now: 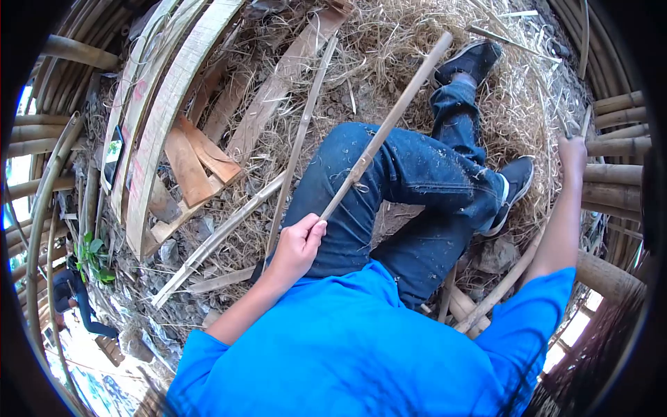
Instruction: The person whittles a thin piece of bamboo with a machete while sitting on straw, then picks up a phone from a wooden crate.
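My left hand (297,247) is closed round the lower end of a long bamboo stick (389,128). The stick slants up and away across my bent knee, its far end near my shoe. A node with a small frayed bit shows along its middle. Far off to the right, my right hand (572,154) is closed at the end of an outstretched arm, beside the bamboo wall. A thin dark tip shows just above its fingers, but what it holds is too small to make out. My jeans (410,174) are dotted with pale shavings.
Left of my legs lie a thin bamboo strip (303,132), a split strip (215,240), long planks (174,104) and wood offcuts (194,163). A phone (113,154) rests by the planks. Shavings (396,42) cover the ground. Bamboo walls (618,146) surround me; another person (80,299) is beyond, left.
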{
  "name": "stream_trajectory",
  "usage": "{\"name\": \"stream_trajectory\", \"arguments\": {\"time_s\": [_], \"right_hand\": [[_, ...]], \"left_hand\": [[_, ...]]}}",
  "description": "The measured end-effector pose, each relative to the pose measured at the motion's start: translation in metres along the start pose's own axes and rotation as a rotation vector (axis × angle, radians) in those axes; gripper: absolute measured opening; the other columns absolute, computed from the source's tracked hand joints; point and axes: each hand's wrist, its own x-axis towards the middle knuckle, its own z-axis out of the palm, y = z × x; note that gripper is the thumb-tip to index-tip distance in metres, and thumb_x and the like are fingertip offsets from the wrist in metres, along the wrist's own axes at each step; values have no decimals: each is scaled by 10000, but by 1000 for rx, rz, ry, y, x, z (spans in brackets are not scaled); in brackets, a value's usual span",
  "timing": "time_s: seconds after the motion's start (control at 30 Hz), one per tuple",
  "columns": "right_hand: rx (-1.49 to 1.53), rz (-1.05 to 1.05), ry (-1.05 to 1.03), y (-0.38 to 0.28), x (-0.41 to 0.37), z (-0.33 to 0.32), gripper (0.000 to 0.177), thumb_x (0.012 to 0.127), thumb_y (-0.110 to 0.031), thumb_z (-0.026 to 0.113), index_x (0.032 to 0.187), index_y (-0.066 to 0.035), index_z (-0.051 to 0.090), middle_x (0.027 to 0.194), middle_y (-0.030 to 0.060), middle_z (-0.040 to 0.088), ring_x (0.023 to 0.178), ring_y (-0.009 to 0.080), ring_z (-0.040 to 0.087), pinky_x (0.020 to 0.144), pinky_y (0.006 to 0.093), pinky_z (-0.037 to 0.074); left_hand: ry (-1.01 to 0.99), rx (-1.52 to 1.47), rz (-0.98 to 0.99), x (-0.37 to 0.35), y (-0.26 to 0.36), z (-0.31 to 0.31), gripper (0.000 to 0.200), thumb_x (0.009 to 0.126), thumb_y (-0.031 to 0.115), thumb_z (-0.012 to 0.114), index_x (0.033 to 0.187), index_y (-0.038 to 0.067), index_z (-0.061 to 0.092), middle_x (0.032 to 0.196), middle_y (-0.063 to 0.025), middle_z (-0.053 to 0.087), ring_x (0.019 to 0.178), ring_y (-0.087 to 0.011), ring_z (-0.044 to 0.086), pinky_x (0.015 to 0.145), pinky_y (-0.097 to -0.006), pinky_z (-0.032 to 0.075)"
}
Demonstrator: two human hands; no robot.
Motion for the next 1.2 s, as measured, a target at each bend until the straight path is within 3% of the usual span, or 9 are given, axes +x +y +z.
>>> {"name": "stream_trajectory", "arguments": {"time_s": [0.13,0.2,0.23,0.27,0.3,0.33,0.47,0.73,1.2], "right_hand": [[514,6,-159,-9,-64,5,447,811,-341,661,999,64,660,689,142,637,640,220,606,652,397,472],[603,-228,-55,-53,-121,-5,413,810,-343,671,913,57,654,710,145,656,646,233,616,649,376,477],[712,-184,-331,-84,-151,-33,367,823,-316,665,898,43,661,743,182,669,673,254,645,655,376,488],[712,-294,-308,-107,-174,-41,332,834,-292,664,863,39,661,720,194,661,656,263,653,623,381,488],[890,-426,-221,-126,-195,-28,312,834,-282,666,824,30,658,660,169,642,605,263,640,581,390,477],[844,-370,-389,-150,-217,-52,283,834,-268,655,802,13,659,641,175,630,608,316,645,581,409,477],[847,-526,-380,-207,-263,-70,200,754,-236,671,787,-39,678,707,195,649,717,377,651,670,453,523],[616,-693,-234,-219,-257,-56,199,713,-241,684,709,-43,662,725,193,658,713,359,664,688,435,545],[430,-682,-111,-236,-232,-34,201,718,-266,682,736,-66,663,739,168,672,719,333,680,676,430,552]], "left_hand": [[-115,16,3,12,21,4,221,981,154,494,818,17,555,581,29,435,528,-46,382,479,-237,308],[-98,152,1,11,28,2,217,980,150,485,827,8,543,607,22,437,572,-40,393,493,-249,308],[-120,222,-22,10,37,-1,192,986,154,459,865,10,496,610,-62,480,559,-163,497,514,-329,361],[-119,227,-20,9,38,-1,192,986,154,459,865,10,496,610,-62,480,559,-163,497,514,-329,361],[-64,342,50,8,38,-2,178,989,158,445,881,18,468,619,-116,493,584,-269,521,535,-384,376],[-7,458,117,7,39,-4,165,992,161,431,898,26,441,628,-169,506,609,-375,545,556,-438,391],[-15,537,124,7,47,-3,147,989,161,411,952,19,396,704,-250,553,715,-475,563,614,-535,407],[-8,639,205,13,38,8,167,976,150,456,1016,-8,419,588,-265,552,601,-468,574,526,-552,418],[16,534,193,19,27,13,171,990,161,442,980,-9,441,575,-265,534,582,-468,563,493,-543,399]]}}
